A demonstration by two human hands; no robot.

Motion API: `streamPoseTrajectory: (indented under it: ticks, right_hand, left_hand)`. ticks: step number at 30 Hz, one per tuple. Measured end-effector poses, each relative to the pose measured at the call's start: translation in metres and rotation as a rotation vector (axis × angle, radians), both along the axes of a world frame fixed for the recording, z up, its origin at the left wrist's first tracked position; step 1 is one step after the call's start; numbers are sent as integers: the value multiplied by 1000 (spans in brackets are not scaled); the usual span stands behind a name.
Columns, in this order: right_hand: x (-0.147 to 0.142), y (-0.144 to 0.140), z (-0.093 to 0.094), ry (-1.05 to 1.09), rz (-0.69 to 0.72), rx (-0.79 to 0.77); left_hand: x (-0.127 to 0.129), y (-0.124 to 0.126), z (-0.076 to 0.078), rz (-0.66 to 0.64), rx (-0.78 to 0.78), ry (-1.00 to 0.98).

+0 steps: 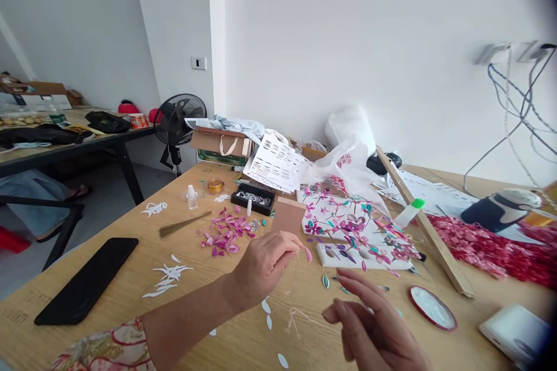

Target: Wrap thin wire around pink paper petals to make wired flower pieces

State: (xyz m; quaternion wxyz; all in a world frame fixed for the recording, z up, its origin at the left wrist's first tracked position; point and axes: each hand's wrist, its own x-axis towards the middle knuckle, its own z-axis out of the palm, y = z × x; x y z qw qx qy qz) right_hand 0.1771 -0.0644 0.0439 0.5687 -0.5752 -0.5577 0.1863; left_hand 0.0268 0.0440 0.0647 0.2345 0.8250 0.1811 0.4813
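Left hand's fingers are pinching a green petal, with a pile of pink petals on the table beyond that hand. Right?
Colour's wrong: in the head view, the petal pinched by the left hand is pink, not green. The rest stands: the pile of pink petals is on the table beyond that hand.

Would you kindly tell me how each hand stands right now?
Left hand: closed, pinching a small pink curved petal-like piece.
Right hand: partly open, nothing visible in its grasp.
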Motion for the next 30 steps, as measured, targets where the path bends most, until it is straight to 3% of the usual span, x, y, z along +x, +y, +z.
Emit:
streamPoseTrajectory:
  ticks: [2, 4, 8, 11, 16, 20, 23, 26, 28, 30]
  right_hand:
    - [-7, 10, -1, 23, 19, -79]
    - [-13, 20, -2, -12, -61, -119]
    - [-15, 31, 1, -344, -132, -59]
    - [-5, 34, 5, -579, -52, 10]
    - [26, 39, 14, -843, 96, -20]
    - [53, 46, 18, -971, 80, -41]
    - [67, 44, 18, -986, -63, -71]
    - [63, 30, 13, -885, -206, -131]
    - [48, 19, 5, -751, -139, -184]
    - [27, 14, -6, -610, -47, -111]
  left_hand:
    - [0, -1, -1, 8, 30, 18]
    - [0, -3, -3, 10, 30, 21]
    - [2, -2, -9, -14, -99, -21]
    - [5, 2, -13, -63, -358, -75]
    - [11, 10, -13, -200, -940, -152]
    - [14, 12, -14, -298, -1201, -217]
    - [16, 13, -20, -322, -1273, -289]
    - [18, 15, -24, -239, -1237, -335]
    - [20, 15, -26, -191, -1194, -355]
    - [22, 13, -25, -173, -1166, -370]
